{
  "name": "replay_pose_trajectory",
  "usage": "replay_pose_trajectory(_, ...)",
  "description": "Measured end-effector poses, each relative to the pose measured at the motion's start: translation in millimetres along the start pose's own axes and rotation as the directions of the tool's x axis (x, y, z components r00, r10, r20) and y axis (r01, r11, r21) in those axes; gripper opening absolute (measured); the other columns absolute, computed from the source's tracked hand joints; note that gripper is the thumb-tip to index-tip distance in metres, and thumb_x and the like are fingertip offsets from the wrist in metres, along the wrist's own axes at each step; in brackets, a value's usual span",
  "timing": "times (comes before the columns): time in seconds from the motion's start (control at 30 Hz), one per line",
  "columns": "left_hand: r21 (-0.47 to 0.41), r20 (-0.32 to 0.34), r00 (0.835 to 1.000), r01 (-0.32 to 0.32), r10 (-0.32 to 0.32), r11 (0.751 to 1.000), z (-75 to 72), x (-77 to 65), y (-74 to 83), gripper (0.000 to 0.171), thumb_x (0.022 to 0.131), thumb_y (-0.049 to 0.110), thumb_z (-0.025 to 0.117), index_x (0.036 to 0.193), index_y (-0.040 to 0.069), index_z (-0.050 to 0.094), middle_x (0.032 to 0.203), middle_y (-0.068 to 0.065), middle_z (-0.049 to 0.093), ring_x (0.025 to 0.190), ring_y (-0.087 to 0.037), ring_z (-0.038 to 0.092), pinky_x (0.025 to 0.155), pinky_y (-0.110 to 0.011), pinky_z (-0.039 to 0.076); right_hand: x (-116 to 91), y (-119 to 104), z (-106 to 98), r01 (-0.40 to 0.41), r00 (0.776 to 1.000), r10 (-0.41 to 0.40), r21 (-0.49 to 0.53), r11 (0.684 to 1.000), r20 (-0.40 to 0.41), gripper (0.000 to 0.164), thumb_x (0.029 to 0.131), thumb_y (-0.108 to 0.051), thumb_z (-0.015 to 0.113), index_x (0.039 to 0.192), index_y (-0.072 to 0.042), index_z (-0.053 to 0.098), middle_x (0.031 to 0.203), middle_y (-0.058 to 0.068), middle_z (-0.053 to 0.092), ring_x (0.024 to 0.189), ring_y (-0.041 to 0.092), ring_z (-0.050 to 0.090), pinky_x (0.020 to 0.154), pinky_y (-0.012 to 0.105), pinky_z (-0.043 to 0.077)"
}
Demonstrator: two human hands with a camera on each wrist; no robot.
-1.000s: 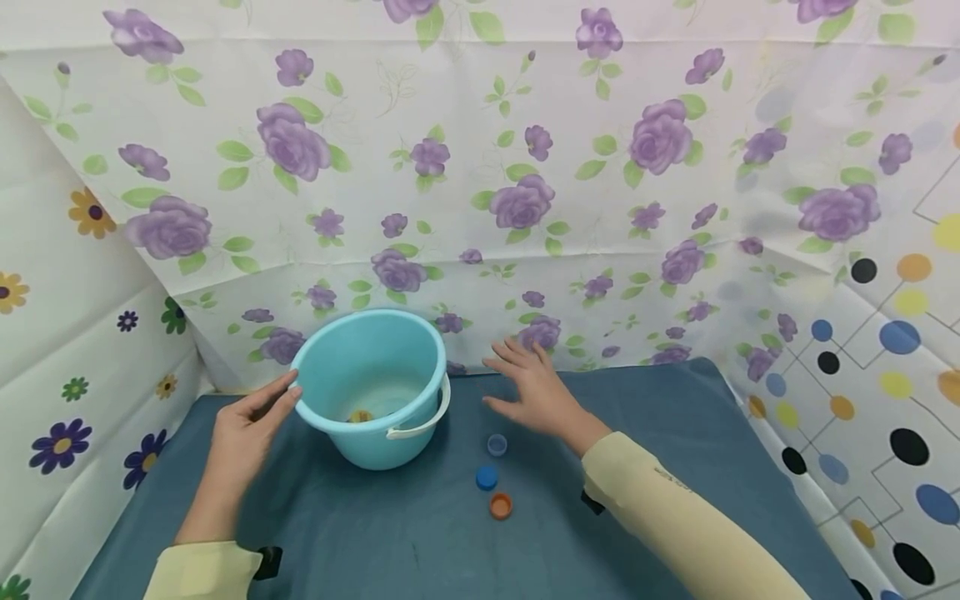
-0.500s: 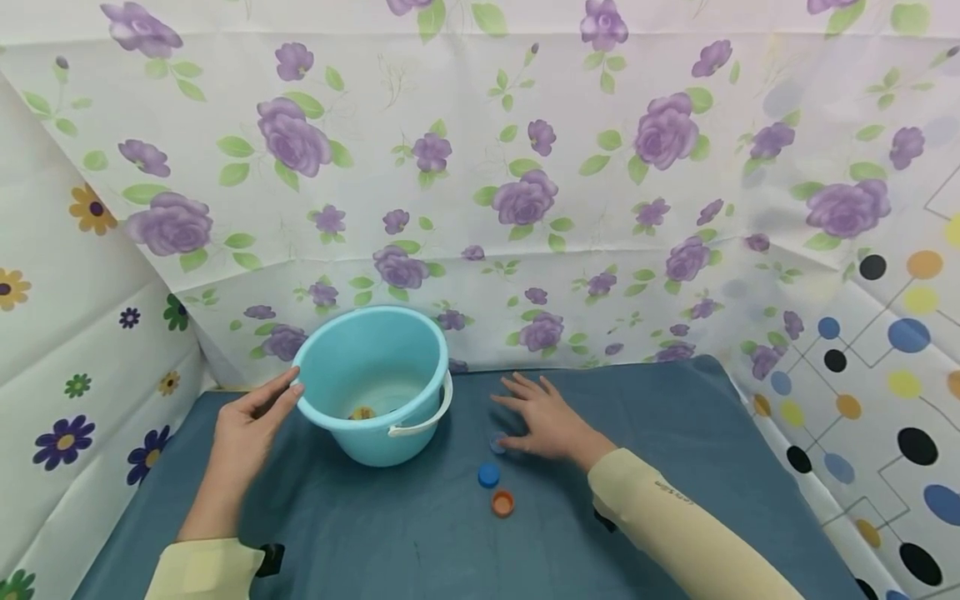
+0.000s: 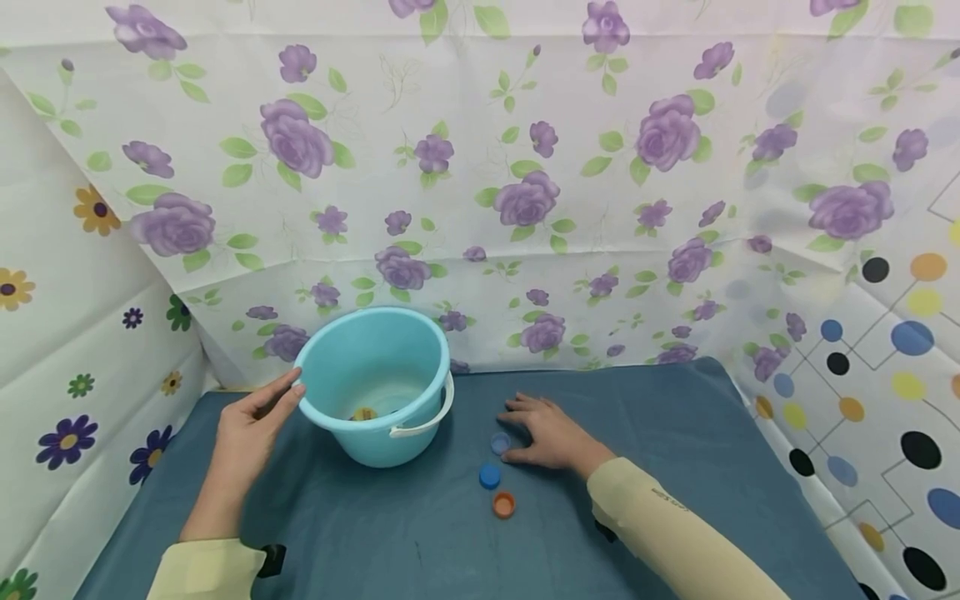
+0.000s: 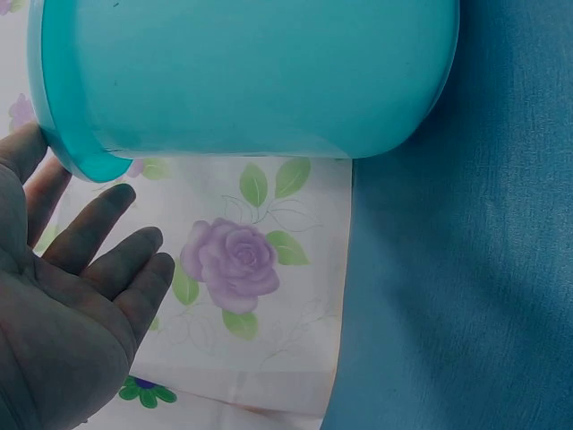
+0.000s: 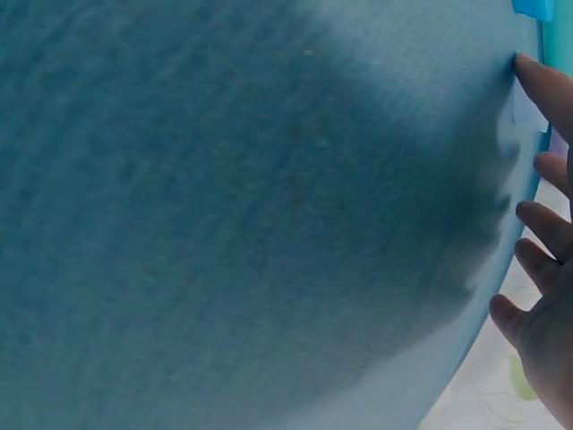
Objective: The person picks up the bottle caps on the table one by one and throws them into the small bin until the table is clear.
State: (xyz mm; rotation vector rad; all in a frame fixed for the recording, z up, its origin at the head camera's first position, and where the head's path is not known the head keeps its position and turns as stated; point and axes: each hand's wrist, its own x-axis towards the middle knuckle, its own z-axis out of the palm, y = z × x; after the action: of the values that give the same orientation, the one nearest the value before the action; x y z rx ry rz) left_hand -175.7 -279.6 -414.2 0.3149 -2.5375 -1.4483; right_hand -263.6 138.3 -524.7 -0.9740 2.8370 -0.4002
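Note:
A light blue bucket (image 3: 386, 437) with a white handle (image 3: 423, 427) stands on the left of the table, a yellow round piece (image 3: 364, 413) at its bottom. My left hand (image 3: 249, 433) pinches the left rim between thumb and forefinger; the left wrist view shows the other fingers of that hand (image 4: 72, 296) held away from the wall. Over a translucent bluish bottle cap (image 3: 500, 443), my right hand (image 3: 547, 435) reaches with spread fingers, the thumb tip right at the cap's edge. Nearer me lie a blue bottle cap (image 3: 490, 476) and an orange one (image 3: 504, 504), its hollow side up.
A dark blue cloth (image 3: 405, 542) covers the table. Behind it hangs a white sheet with purple flowers (image 3: 525, 200). A daisy-print sheet (image 3: 97, 350) closes off the left, and a dotted sheet (image 3: 877, 358) the right.
My right hand has come down and toward me, from above and behind the translucent cap to right beside it. The left hand stays on the bucket's rim, and the bucket has not moved.

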Motion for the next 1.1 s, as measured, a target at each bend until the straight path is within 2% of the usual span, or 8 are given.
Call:
replay_pose_trajectory(0.37,0.002,-0.003,1.000,-0.012,0.012,1.000,0.3,-0.5,-1.0,0.050,0.087,0.056,0.054,0.134,0.037,0.050,0.142,-0.002,0.047,0.129,-0.026,0.047,0.099,-0.051,0.044,-3.8,4.3,4.7,-0.024,1.000,0.023,0.091,0.996,0.014,0.058,0.080,-0.062,0.061,0.129,-0.031,0.056,0.150,0.004,0.035,0.143,0.027,0.023,0.114,0.056,0.021)
replay_pose_trajectory(1.1,0.013,-0.013,1.000,-0.014,0.014,1.000,0.9,-0.8,-1.4,0.051,0.087,0.058,0.054,0.133,0.037,0.051,0.142,-0.002,0.048,0.129,-0.025,0.047,0.098,-0.050,0.044,-4.1,2.6,6.9,-0.022,1.000,0.024,0.134,0.991,-0.018,0.043,0.079,-0.056,0.067,0.117,-0.035,0.065,0.149,0.003,0.039,0.142,0.028,0.027,0.112,0.059,0.020)
